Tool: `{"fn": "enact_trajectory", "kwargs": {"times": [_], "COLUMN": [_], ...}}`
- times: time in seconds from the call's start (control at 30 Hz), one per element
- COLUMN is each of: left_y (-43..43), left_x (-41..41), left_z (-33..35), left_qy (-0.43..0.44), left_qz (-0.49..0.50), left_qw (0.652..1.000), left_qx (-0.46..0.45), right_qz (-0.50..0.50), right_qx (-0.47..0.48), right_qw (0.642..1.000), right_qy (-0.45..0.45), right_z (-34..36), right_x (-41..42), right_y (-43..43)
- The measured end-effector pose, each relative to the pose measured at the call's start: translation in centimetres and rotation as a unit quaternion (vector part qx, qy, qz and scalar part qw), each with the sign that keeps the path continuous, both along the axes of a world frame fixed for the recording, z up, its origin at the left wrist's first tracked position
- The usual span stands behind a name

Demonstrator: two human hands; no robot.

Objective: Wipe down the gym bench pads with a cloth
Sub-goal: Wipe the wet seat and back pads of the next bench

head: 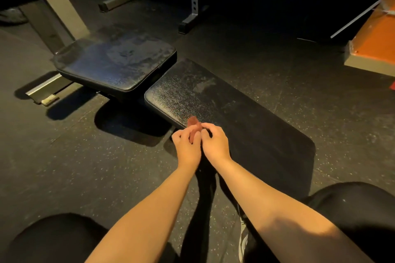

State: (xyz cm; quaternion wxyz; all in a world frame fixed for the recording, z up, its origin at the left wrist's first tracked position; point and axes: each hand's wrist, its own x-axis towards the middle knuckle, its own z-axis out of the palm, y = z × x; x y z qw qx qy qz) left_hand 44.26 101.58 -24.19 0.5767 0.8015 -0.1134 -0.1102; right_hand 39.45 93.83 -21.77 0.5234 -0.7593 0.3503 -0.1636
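The cloth (193,123) — a small reddish wad, probably soft and light — sits pinched between left hand (186,146) and right hand (215,143), fingers curled round it, above the near edge of the long pad (245,126). Best bunched in one palm. The seat pad (115,64) lies beyond.

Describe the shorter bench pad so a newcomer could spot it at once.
A black gym bench lies on the dark rubber floor, its two pads end to end. The shorter pad is the far one, beside the grey upright post. Unlike the long pad nearer the camera, it is squarish.
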Motion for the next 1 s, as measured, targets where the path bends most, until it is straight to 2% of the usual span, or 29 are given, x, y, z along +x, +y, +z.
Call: {"fn": "enact_trajectory", "kwargs": {"times": [0.1, 0.17, 0.3, 0.37, 0.47, 0.57, 0.67, 0.77, 0.93, 1.0], "left_y": [0.8, 1.2, 2.0, 2.0, 1.2, 0.5, 0.1, 0.1, 0.7, 0.3], "left_x": [-0.5, 1.1, 5.7, 6.1, 4.2, 0.4, -2.2, -1.2, 2.4, 2.3], "left_z": [-0.7, -0.4, 0.7, 1.2, 0.9, -0.1, -1.1, -1.0, 0.6, -0.2], "left_qy": [-0.016, -0.058, -0.063, -0.058, -0.049, -0.026, -0.026, -0.033, -0.06, -0.06], "left_qz": [-0.066, -0.068, 0.045, 0.066, 0.047, -0.012, -0.072, -0.08, 0.007, -0.025], "left_qw": [0.998, 0.996, 0.997, 0.996, 0.998, 1.0, 0.997, 0.995, 0.996, 0.995], "left_qx": [0.012, 0.017, 0.0, 0.015, 0.004, -0.003, 0.018, 0.041, 0.06, 0.08], "right_qz": [-0.019, -0.011, 0.03, 0.037, 0.029, -0.032, -0.071, -0.046, -0.002, 0.017], "right_qx": [0.014, -0.018, -0.065, -0.062, -0.062, -0.099, -0.086, -0.081, -0.057, -0.071], "right_qw": [1.0, 1.0, 0.997, 0.997, 0.998, 0.994, 0.994, 0.995, 0.998, 0.996], "right_qy": [-0.009, -0.009, 0.003, 0.015, 0.011, 0.01, 0.017, 0.024, 0.028, 0.041], "right_z": [-1.0, -1.5, -1.3, -1.2, -1.5, -2.3, -2.8, -2.8, -2.7, -2.6], "right_x": [-0.3, 0.0, 0.8, 0.6, -0.3, -1.9, -3.3, -3.7, -4.0, -4.0], "right_y": [0.1, 0.6, 0.9, 0.5, 0.2, -0.2, -0.7, -0.9, -1.5, -1.5]}}
